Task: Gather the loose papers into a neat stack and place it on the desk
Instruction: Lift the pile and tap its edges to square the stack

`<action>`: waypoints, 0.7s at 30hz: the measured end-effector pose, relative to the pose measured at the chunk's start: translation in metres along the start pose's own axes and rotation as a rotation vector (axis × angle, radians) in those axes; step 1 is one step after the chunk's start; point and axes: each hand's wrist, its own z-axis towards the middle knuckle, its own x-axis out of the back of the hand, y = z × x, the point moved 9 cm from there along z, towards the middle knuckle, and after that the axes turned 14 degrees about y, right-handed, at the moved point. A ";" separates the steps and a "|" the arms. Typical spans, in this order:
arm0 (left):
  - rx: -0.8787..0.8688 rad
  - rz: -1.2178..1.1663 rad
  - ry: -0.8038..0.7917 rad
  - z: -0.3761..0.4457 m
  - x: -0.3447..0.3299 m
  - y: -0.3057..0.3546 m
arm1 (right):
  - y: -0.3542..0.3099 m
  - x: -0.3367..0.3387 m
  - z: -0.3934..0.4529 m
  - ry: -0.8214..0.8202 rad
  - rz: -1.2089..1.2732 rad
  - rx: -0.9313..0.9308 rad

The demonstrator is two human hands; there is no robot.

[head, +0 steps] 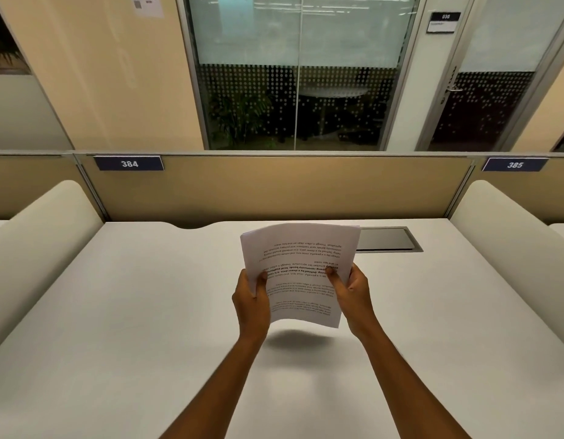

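Blue tag [129, 163] on partition ahead, left: "384"; second blue tag [515, 164], right: "385"; door sign [444, 21] beside glass door: "030" in white on black, line beneath too small to read; papers [301, 270] in my grip: printed paragraphs upside down to me, words like "peaceful" and "community bonds" just legible, rest blurred; wall notice [146, 4] top left: QR code, text unreadable.

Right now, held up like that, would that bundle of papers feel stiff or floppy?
Probably floppy: the papers bow between the left hand and right hand, and the far corners curl. Likely light, since thumbs and fingers alone hold them above the desk. The sheets might slide apart; their edges look slightly uneven.
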 end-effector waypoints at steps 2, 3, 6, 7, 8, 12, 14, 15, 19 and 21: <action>0.003 -0.009 0.022 -0.002 0.002 -0.001 | 0.002 0.000 -0.002 0.006 0.000 -0.003; 0.002 -0.004 0.028 -0.003 0.004 -0.003 | 0.004 0.000 -0.003 0.003 0.001 -0.006; 0.040 0.022 0.035 -0.008 0.009 -0.019 | 0.023 0.002 -0.011 -0.018 -0.004 -0.046; 0.063 0.028 0.027 -0.011 0.010 -0.026 | 0.032 0.002 -0.015 -0.026 -0.010 -0.063; 0.080 0.036 0.014 -0.013 0.010 -0.033 | 0.041 0.003 -0.018 -0.031 -0.018 -0.080; 0.101 0.035 -0.027 -0.019 0.010 -0.045 | 0.057 0.003 -0.025 -0.032 -0.031 -0.123; 0.103 0.028 -0.036 -0.019 0.009 -0.045 | 0.055 0.002 -0.025 -0.031 -0.040 -0.125; 0.096 0.024 -0.042 -0.018 0.008 -0.043 | 0.054 0.001 -0.024 -0.030 -0.045 -0.123; 0.046 0.001 -0.033 -0.013 0.008 -0.030 | 0.047 0.000 -0.019 -0.026 -0.041 -0.104; 0.041 -0.002 -0.027 -0.012 0.009 -0.030 | 0.045 0.001 -0.018 -0.021 -0.031 -0.096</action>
